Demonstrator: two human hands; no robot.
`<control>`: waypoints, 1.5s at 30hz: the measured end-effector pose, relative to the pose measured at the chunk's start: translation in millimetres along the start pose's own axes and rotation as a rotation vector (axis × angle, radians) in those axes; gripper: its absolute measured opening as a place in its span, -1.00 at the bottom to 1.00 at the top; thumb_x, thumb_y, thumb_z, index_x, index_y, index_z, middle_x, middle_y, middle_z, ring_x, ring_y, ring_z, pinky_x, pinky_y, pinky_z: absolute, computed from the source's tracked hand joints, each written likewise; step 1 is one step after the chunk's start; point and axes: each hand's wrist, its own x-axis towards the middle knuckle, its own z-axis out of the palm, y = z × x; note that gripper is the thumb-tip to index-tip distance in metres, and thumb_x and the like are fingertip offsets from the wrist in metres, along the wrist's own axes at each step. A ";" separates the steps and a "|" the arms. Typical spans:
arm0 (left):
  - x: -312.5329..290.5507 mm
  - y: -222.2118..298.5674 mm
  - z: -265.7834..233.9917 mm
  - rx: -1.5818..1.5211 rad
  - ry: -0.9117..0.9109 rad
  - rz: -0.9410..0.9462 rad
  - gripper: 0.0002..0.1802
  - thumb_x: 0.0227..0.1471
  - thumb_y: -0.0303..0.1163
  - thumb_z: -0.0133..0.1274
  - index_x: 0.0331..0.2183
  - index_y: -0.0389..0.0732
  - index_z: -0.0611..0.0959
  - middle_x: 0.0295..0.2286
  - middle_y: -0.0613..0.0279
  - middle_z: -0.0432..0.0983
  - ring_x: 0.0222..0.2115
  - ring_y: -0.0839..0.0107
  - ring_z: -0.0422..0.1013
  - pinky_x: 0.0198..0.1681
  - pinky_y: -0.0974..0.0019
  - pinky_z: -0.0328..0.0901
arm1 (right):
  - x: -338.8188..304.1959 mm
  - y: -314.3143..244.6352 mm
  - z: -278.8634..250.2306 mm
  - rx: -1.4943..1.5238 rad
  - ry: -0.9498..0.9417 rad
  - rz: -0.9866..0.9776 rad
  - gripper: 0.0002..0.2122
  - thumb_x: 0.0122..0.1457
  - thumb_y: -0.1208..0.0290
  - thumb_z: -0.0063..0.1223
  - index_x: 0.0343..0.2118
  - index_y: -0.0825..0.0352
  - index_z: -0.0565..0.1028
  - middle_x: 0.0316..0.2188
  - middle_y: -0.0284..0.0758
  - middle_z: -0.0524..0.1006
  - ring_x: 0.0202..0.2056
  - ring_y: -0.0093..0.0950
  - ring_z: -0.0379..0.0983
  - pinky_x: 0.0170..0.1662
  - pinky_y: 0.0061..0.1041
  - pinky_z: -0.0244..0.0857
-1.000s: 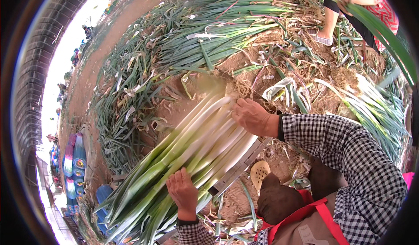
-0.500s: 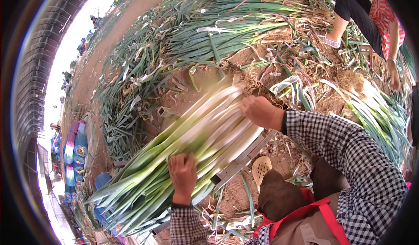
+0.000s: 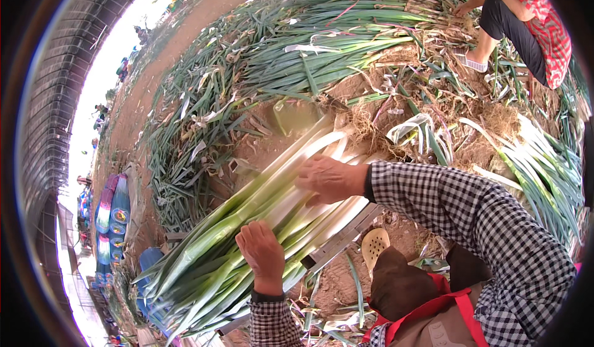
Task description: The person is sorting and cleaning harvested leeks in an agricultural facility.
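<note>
A heap of long green onions [image 3: 247, 223] lies across a low metal stand [image 3: 343, 239] in front of me, leaves to the lower left and white stems to the upper right. My left hand [image 3: 263, 257] is closed at the leaves, palm down, its fingertips curled among them. Farther up, my right hand [image 3: 328, 179] is closed on white stems near the middle of the heap, its thumb below the fingers. Some stalks between my hands are smeared by motion. How many each hand grips cannot be made out.
Beyond lie a big pile of green onions [image 3: 346, 28] and leaf scraps [image 3: 185, 155] on the soil. At right is another bunch [image 3: 535, 155] with roots. A co-worker in a red patterned top [image 3: 544, 31] crouches at upper right. Blue-wrapped bundles [image 3: 111, 217] stand at left.
My right hand has moved left along the white stems toward my left hand. The left hand stays at the leaves. The co-worker's arm has swung toward the far pile.
</note>
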 end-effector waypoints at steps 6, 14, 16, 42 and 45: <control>-13.4 -4.0 -7.8 0.002 0.095 0.138 -0.84 0.00 -0.50 -0.03 -0.30 -0.30 0.48 -0.36 0.10 0.36 -0.29 0.17 0.33 -0.16 0.13 0.24 | 28.1 -2.4 -6.9 0.400 -0.372 0.117 -0.66 0.05 0.07 0.26 -0.29 0.28 0.66 -0.45 -0.26 0.60 -0.37 -0.29 0.52 -0.24 -0.27 0.36; -16.5 -25.5 -40.8 -0.324 -0.415 -0.207 -0.73 -0.06 -0.39 0.20 -0.25 -0.26 0.59 -0.36 0.06 0.52 -0.22 0.07 0.44 -0.17 0.04 0.29 | 20.4 -1.5 -10.4 0.673 -0.300 0.247 -0.73 0.11 0.16 0.19 -0.37 0.31 0.64 -0.50 -0.17 0.57 -0.42 -0.24 0.50 -0.28 -0.26 0.34; -21.3 -28.6 -39.3 -0.318 -0.406 -0.135 -0.71 -0.10 -0.40 0.23 -0.26 -0.24 0.62 -0.43 0.10 0.54 -0.30 0.10 0.46 -0.16 0.06 0.28 | 22.5 -3.8 -10.0 0.704 -0.335 0.261 -0.73 0.13 0.17 0.16 -0.41 0.33 0.62 -0.47 -0.14 0.56 -0.39 -0.16 0.49 -0.26 -0.22 0.33; -33.7 -20.5 -12.6 -0.362 -0.179 -0.005 -0.70 0.00 -0.27 0.19 -0.32 -0.25 0.47 -0.42 0.03 0.41 -0.38 0.04 0.40 -0.27 0.02 0.29 | -3.4 -14.6 3.0 0.357 0.132 0.043 -0.74 0.23 0.23 0.10 -0.48 0.32 0.54 -0.64 -0.23 0.49 -0.59 -0.24 0.46 -0.50 -0.28 0.31; -39.8 -18.2 -3.7 -0.282 -0.152 0.033 -0.69 -0.05 -0.24 0.22 -0.37 -0.20 0.47 -0.44 0.11 0.39 -0.37 0.11 0.40 -0.30 0.09 0.30 | 5.8 -4.2 -15.0 0.901 0.488 0.575 -0.58 0.34 0.10 -0.04 -0.54 0.35 0.45 -0.66 -0.33 0.47 -0.56 -0.54 0.46 -0.47 -0.44 0.33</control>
